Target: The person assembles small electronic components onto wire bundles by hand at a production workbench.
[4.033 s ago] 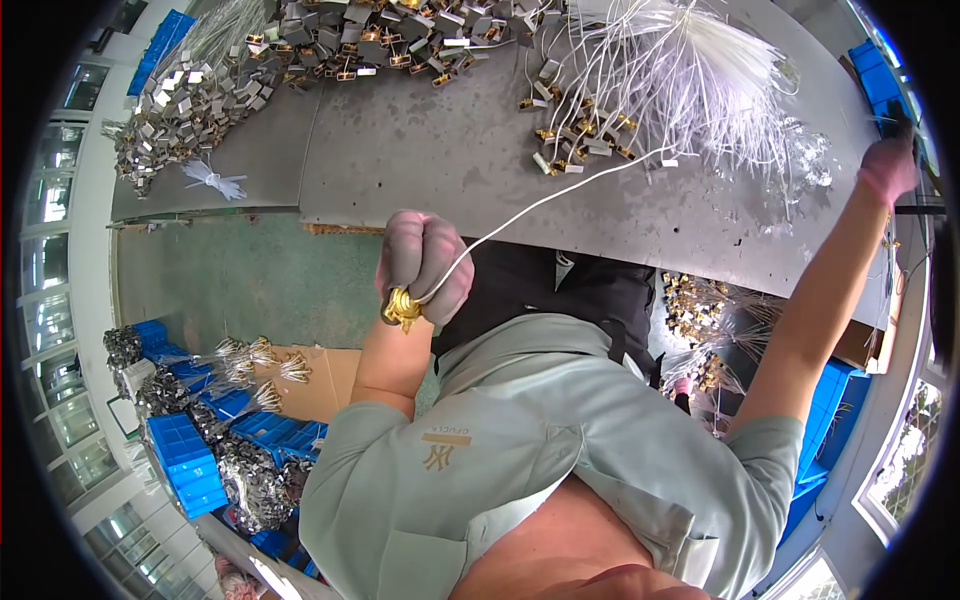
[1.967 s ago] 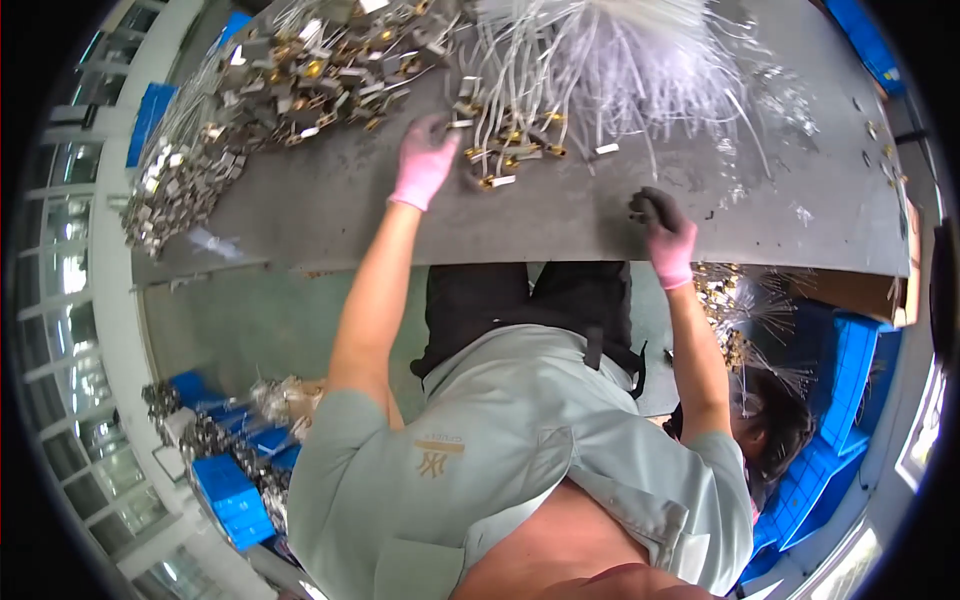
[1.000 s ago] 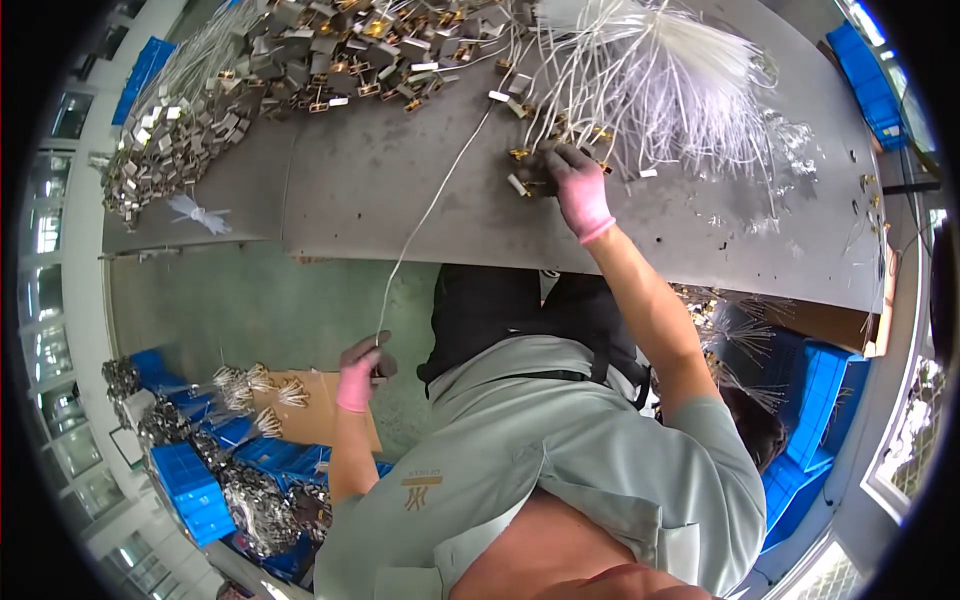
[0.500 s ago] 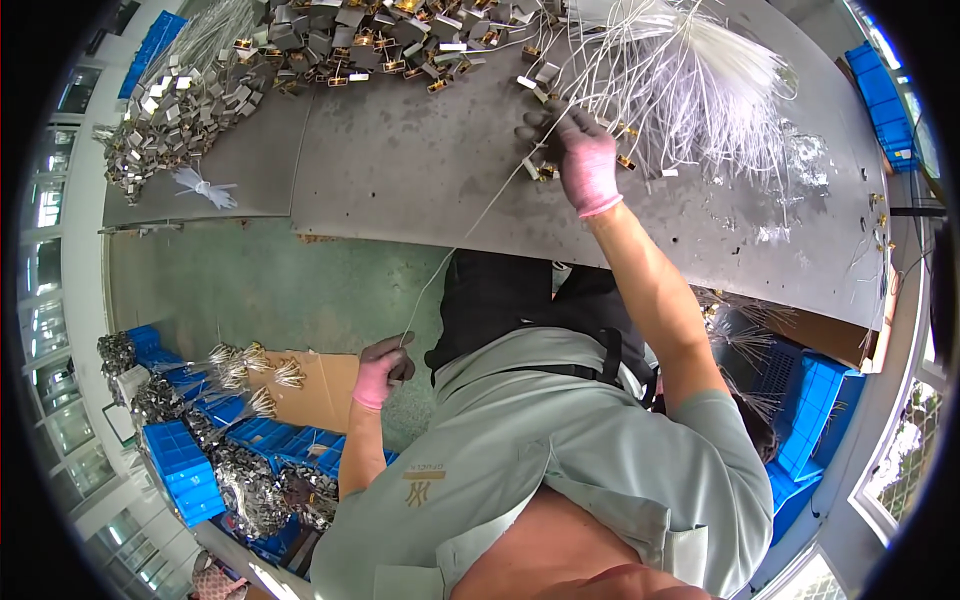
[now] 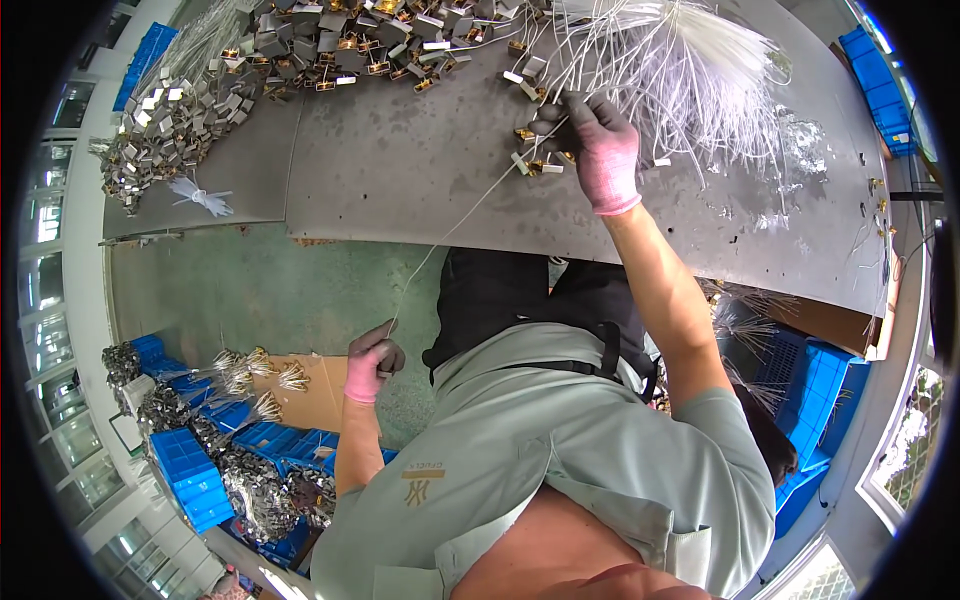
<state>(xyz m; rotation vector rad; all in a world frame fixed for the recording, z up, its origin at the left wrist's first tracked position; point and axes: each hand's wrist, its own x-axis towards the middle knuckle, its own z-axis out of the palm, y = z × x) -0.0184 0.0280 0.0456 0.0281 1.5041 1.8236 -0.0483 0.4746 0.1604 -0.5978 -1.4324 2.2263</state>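
A thin white wire (image 5: 450, 232) runs slantwise over the bench's near edge, from hand to hand. At lower left, my left hand (image 5: 374, 362), in a grey-and-pink glove, is closed around the wire's lower end. My right hand (image 5: 606, 150), gloved alike, is above the bench with its fingers bent together at the wire's upper stretch; the fingers partly hide the exact grip. Small brass-and-white connector pieces (image 5: 541, 167) lie beside and under the right fingers. Just beyond and to the right spreads a big bundle of white wires (image 5: 690, 85).
Metal-and-brass connector blocks (image 5: 350, 40) are heaped along the far side of the grey bench (image 5: 400, 150), with another pile (image 5: 165, 130) at far left. A tied white strip (image 5: 202, 196) lies nearby. Blue crates (image 5: 190, 478) of metal parts stand at lower left, a blue crate (image 5: 812, 400) at right.
My right hand has shifted slightly right and lifted toward the wire bundle. My left hand has moved a little left and up, its fingers more tightly curled, with the wire still stretched between them.
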